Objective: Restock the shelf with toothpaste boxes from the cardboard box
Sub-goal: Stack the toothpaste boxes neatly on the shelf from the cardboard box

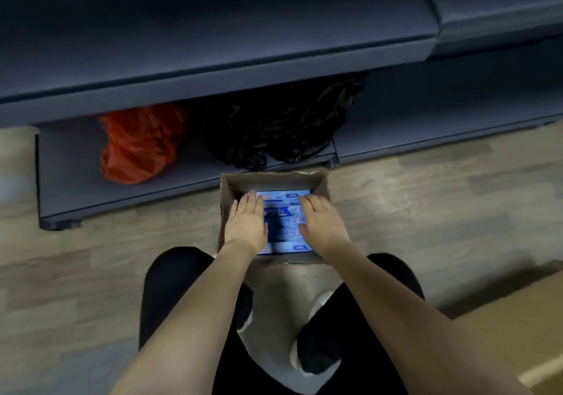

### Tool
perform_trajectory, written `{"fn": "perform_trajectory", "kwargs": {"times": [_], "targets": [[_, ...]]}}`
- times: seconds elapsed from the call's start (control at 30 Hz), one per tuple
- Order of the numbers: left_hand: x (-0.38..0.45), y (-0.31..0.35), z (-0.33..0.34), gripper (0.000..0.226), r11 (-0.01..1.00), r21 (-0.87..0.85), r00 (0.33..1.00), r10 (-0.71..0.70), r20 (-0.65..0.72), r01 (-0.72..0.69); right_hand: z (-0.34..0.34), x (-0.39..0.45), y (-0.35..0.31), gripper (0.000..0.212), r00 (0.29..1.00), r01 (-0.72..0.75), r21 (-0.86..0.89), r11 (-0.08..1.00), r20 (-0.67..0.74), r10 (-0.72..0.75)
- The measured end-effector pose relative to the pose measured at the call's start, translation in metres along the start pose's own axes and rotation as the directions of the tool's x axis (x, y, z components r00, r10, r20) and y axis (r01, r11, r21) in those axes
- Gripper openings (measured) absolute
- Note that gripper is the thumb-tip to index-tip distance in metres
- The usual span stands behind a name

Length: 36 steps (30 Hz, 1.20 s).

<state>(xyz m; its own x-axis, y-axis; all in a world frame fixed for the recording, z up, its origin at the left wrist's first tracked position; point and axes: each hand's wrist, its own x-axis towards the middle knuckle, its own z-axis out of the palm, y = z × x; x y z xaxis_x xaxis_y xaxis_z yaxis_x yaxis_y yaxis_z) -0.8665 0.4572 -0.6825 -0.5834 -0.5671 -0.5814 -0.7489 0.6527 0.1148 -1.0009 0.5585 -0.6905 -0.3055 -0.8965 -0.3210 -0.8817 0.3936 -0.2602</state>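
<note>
The dark blue-grey metal shelf (pixel 213 69) is stretching across at twelve o'clock. At its foot the open brown cardboard box (pixel 320 181) is sitting, glossy blue toothpaste boxes (pixel 281 227) lying flat under both hands: left hand (pixel 246 224) at nine o'clock, right hand (pixel 321 222) at three, fingers straight, pressing, gripping nothing.

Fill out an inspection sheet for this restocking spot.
Surface: wood-look floor; dark shelf bare on top.
Job's things: open cardboard box on the floor, blue toothpaste boxes inside.
Clutter: orange bag and black bag on the bottom shelf.
Grippers: left hand and right hand lie flat on the toothpaste boxes.
Cables: nothing seen.
Surroundings: second carton at lower right.
</note>
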Motion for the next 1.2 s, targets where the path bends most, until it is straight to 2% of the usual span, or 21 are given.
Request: {"fn": "perform_trajectory", "kwargs": {"times": [0.27,0.5,0.83,0.93,1.2], "targets": [[0.102,-0.010,0.084,0.066,1.000,0.004,0.998,-0.028,0.053,0.028,0.108,0.073,0.019,0.063,0.981,-0.018,-0.085,0.996,0.189,0.034],[0.161,-0.010,0.135,0.062,0.997,0.043,0.998,0.062,0.031,-0.063,0.165,0.110,0.040,0.055,0.977,-0.045,-0.133,0.990,0.201,0.071],[0.167,-0.013,0.161,0.071,1.000,0.017,0.999,0.021,0.026,-0.022,0.183,0.122,0.047,0.042,0.993,-0.046,-0.143,0.989,0.105,0.061],[0.165,-0.012,0.162,0.073,1.000,0.010,0.999,0.022,0.025,-0.022,0.186,0.119,0.045,0.042,0.989,-0.020,-0.154,0.988,0.141,0.042],[0.163,-0.010,0.160,0.069,0.984,0.098,0.988,0.152,-0.015,-0.150,0.184,0.122,0.043,0.044,0.986,-0.073,-0.122,0.990,0.140,0.090]]}}
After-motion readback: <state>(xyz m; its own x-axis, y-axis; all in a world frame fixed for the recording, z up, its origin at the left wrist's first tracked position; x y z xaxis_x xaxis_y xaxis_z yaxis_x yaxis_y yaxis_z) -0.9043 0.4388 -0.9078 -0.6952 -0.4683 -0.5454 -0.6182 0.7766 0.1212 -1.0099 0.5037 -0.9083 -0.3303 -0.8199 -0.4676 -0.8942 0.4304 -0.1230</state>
